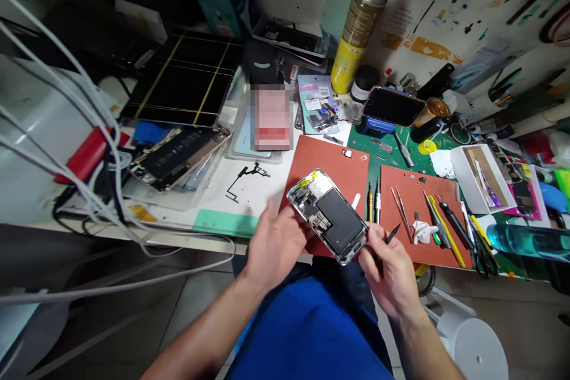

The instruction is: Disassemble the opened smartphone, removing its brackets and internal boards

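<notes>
An opened smartphone [341, 219], its battery and circuit boards bare, is held tilted above the front edge of the red-brown mat. My left hand [276, 246] supports its left side palm up, with the fingers partly hidden beneath the frame and the thumb standing away. At the lower right corner, my right hand [392, 270] pinches the phone between thumb and fingers. A thin black pointed tool [392, 234] also sticks out from that hand; the rest of it is hidden. To the left, a black flex cable [244, 177] lies on white paper.
Screwdrivers [370, 202], tweezers [402, 212], scissors [485, 258] and a crumpled tissue [423, 231] lie right of the phone. Behind stand a spray can [358, 29] and a propped phone [394, 116]. White cables [100, 190] hang at left, near another opened device [178, 157].
</notes>
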The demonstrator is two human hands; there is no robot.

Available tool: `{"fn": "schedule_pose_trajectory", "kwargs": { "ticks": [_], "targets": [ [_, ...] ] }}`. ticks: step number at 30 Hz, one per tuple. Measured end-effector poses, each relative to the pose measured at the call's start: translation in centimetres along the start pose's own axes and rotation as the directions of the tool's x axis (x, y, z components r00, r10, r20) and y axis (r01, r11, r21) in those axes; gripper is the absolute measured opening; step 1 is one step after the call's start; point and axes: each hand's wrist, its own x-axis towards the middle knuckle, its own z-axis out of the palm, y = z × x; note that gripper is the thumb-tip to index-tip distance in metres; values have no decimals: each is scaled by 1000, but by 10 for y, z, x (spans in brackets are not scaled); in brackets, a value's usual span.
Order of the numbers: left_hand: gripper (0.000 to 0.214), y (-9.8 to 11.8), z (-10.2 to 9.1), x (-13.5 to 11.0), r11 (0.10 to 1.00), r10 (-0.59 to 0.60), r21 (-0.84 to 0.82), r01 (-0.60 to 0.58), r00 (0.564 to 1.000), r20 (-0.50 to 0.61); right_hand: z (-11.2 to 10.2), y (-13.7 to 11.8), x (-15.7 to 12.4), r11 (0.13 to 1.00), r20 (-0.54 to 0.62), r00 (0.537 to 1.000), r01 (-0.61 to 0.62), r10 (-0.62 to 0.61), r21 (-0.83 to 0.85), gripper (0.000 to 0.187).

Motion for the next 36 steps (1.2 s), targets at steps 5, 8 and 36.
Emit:
{"fn": "schedule_pose_trajectory", "kwargs": {
  "ticks": [5, 8, 36],
  "targets": [
    [59, -25, 9, -1, 996, -1, -90, 3, 1000, 20, 4, 26, -21, 993, -105, 994, -9, -4, -120, 39],
    [58, -26, 4, -2, 992, -64, -108, 65, 998, 7, -12, 12, -26, 949, -240, 935, 204, -262, -241, 29],
    [27, -33, -6, -1, 995, 11, 97, 2, 991, -136, 33, 10, 6, -54, 646, 401, 823, -650, -565, 42]
  ]
}}
